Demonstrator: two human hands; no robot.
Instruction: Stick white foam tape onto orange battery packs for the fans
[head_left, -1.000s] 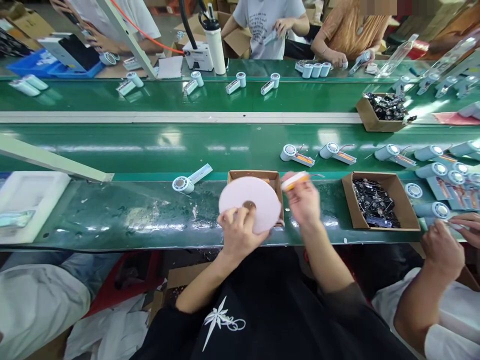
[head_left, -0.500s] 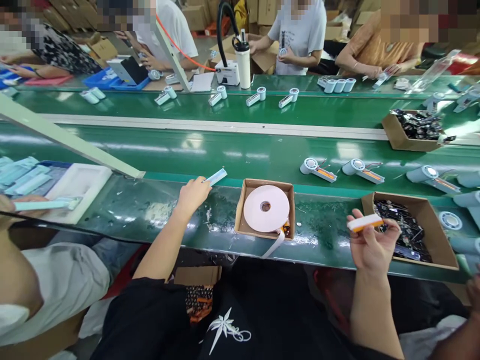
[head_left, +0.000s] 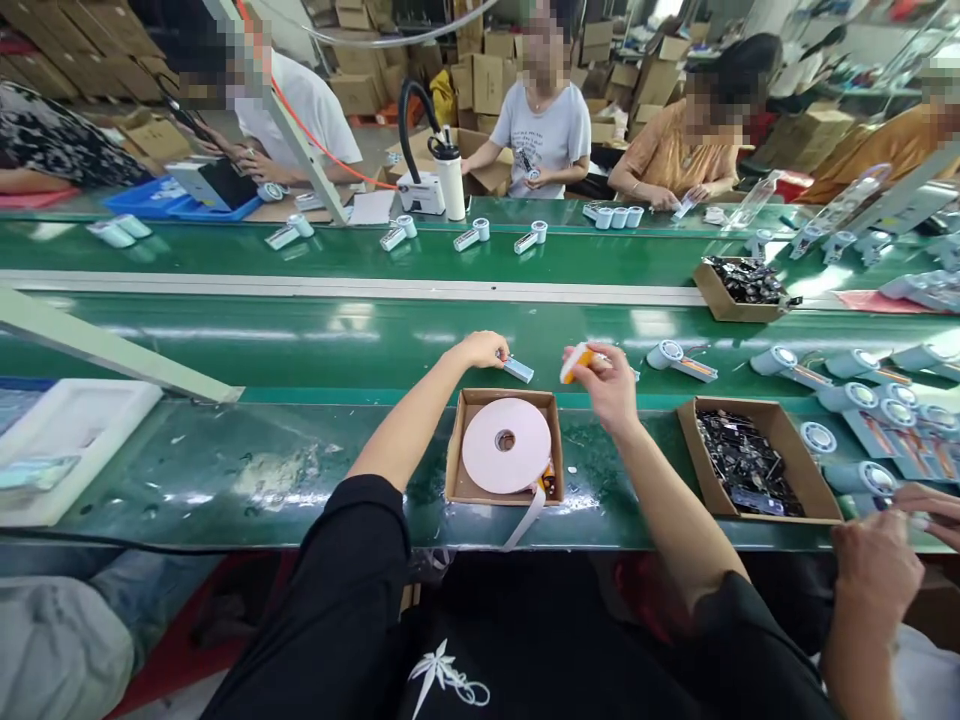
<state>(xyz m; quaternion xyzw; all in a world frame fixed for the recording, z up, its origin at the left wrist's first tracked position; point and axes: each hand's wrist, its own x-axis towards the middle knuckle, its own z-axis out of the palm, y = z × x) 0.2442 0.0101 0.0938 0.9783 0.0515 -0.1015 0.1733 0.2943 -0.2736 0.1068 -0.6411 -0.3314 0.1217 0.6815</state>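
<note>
Over the belt, my left hand (head_left: 484,350) pinches one end of a slim pale blue handle piece (head_left: 518,370), its free end pointing right. To the right, my right hand (head_left: 613,388) is closed on a small orange battery (head_left: 576,363) with a white strip along it. A gap separates the two held things. Just behind my right fingers peeks the tip of another pale blue part (head_left: 636,375), mostly hidden. Nearer me, between my forearms, a large roll of white tape (head_left: 480,465) lies in a cardboard box (head_left: 453,478), its loose end (head_left: 531,515) hanging over the front.
Pale blue handheld fans (head_left: 667,353) with orange batteries line the belt at right. A cardboard box (head_left: 814,490) of small dark parts stands before them, beside a co-worker's hands (head_left: 877,550). A white tray (head_left: 124,415) lies left. A slanted metal post (head_left: 112,345) rises there. Several people sit opposite.
My left hand has moved right with the handle piece. My right hand has swung left and forward with the battery, bringing them close together. The camera view has shifted.
</note>
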